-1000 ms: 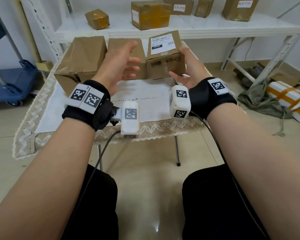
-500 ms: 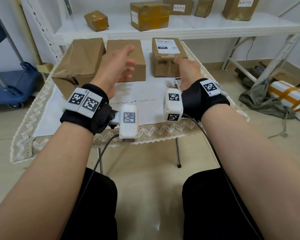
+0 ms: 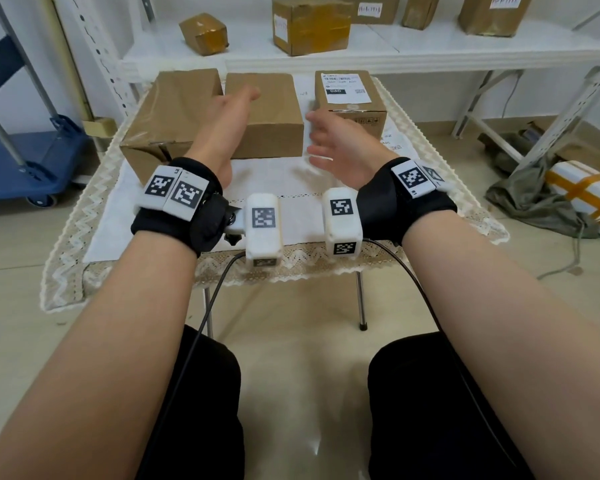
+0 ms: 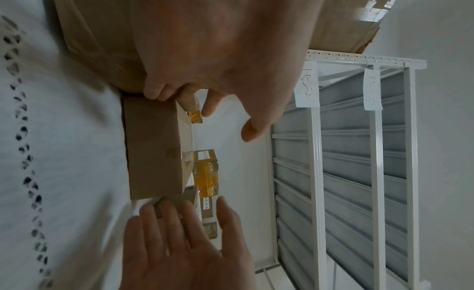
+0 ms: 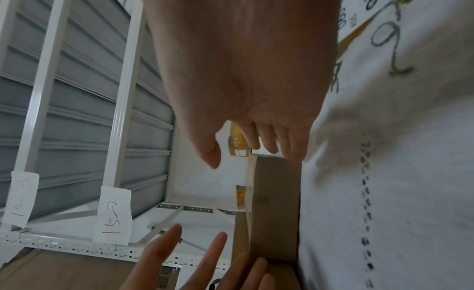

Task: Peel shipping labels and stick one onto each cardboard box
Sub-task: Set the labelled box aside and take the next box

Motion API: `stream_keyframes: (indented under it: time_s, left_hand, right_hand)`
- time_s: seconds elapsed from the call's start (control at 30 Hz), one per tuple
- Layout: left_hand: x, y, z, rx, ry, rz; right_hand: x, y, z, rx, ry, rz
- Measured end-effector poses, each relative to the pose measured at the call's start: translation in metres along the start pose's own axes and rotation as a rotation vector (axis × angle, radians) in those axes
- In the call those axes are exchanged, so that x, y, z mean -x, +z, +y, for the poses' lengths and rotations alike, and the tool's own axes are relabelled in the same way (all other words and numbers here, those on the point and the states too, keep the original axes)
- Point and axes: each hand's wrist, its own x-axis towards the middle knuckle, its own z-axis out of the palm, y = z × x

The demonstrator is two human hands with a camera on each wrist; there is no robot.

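Three brown cardboard boxes stand along the back of the table. The right box carries a white shipping label on top. The middle box and the big left box show no label. My left hand is open over the middle box's left edge, holding nothing. My right hand is open beside that box's right end, fingers spread. In the left wrist view, the middle box lies between the left hand and the right hand. Printed label sheets lie by the right box.
A white metal shelf behind the table holds several taped boxes, some tagged. A blue cart stands at the left. Wrapped parcels and a cloth lie on the floor at the right.
My right hand set the labelled box down at the back right, let go and moved left to the middle box. The left hand stayed open and shifted a little forward.
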Motion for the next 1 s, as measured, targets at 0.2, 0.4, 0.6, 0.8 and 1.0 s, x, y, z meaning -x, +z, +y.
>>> stream_keyframes:
  time_s: [0.2, 0.4, 0.6, 0.8, 1.0]
  left_hand:
    - [-0.004, -0.001, 0.0, 0.022, -0.014, 0.016]
    - [-0.007, 0.0, -0.002, 0.017, -0.014, -0.004]
    - [0.001, 0.005, -0.001, 0.006, -0.024, 0.002]
    - [0.004, 0.012, -0.009, -0.074, 0.072, 0.114]
    - [0.006, 0.007, -0.013, -0.078, 0.098, 0.135]
  right_hand:
    - [0.005, 0.009, 0.001, -0.008, 0.03, -0.086]
    - [0.0, 0.01, 0.003, 0.035, 0.024, -0.031]
    - [0.0, 0.002, 0.001, 0.112, 0.028, 0.083]
    - [0.009, -0.005, -0.004, 0.126, 0.06, 0.178]
    - [0.026, -0.001, -0.004, 0.155, 0.058, 0.143]
